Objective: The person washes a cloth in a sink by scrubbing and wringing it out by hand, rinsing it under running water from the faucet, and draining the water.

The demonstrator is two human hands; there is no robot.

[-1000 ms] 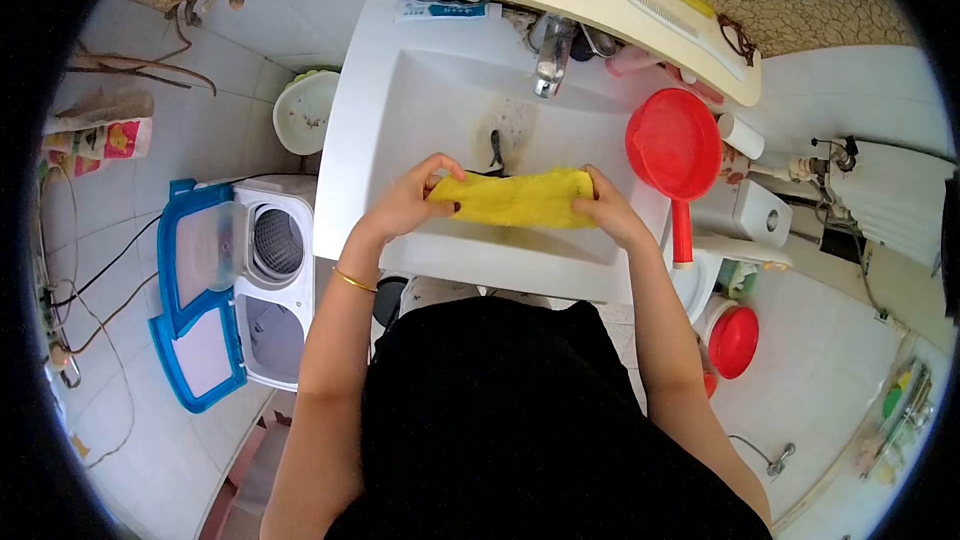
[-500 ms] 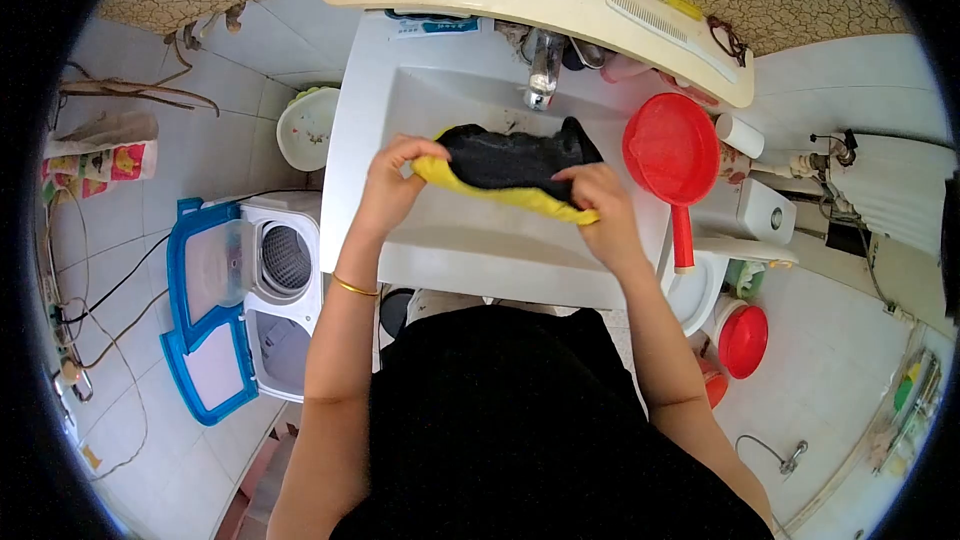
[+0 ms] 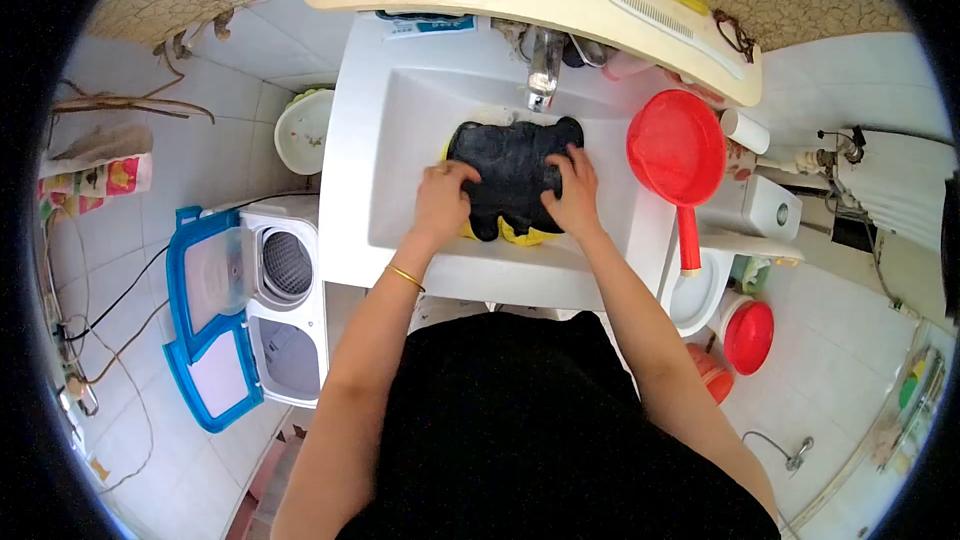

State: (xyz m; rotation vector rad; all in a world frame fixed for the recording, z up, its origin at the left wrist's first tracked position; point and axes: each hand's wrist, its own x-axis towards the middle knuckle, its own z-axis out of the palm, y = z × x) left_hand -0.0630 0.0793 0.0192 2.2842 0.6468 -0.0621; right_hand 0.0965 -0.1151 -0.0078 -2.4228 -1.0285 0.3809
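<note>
A black, cushion-like cloth piece with a yellow underside lies spread in the white sink, black face up. Yellow shows along its left and lower edges, and its outline has rounded knobs. My left hand rests on its left side, fingers bent and a little apart on the cloth. On the right side, my right hand touches it with fingers spread. The metal faucet stands just beyond the piece.
A red dipper lies on the sink's right edge, its handle toward me. Above the faucet, a cream shelf holds a white comb. To the left stands a small washing machine with open blue-framed lids.
The cloth piece has gone from being held up and folded to lying flat in the sink. Both hands have come closer together and let go of its yellow edge.
</note>
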